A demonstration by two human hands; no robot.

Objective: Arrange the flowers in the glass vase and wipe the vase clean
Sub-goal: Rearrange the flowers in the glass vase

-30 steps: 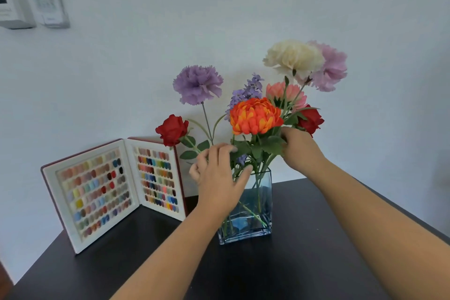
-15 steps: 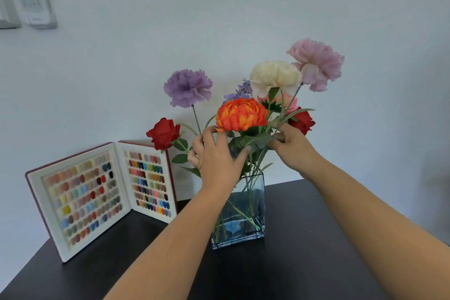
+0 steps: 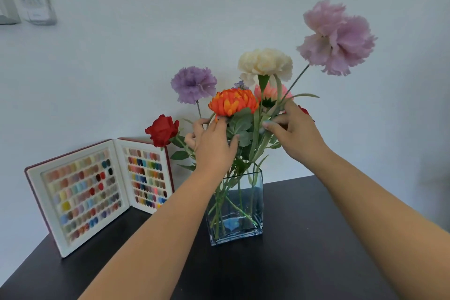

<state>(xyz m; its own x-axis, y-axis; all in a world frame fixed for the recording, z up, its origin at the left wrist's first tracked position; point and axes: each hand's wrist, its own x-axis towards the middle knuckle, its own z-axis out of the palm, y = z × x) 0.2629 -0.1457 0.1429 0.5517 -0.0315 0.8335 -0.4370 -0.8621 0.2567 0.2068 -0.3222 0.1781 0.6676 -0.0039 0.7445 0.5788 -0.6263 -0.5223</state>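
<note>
Higher now, both hands [image 3: 253, 139] pinch flower stems [image 3: 255, 143] above the vase [image 3: 246, 231] rim.

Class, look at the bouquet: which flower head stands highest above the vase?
The pale pink-lilac carnation at upper right. Its long stem leans out right, lifting it above the cream flower and the purple carnation.

vase [image 3: 246, 204] on table [image 3: 304, 263], flowers [image 3: 264, 63] in vase, swatch book [image 3: 97, 190] to its left
</note>
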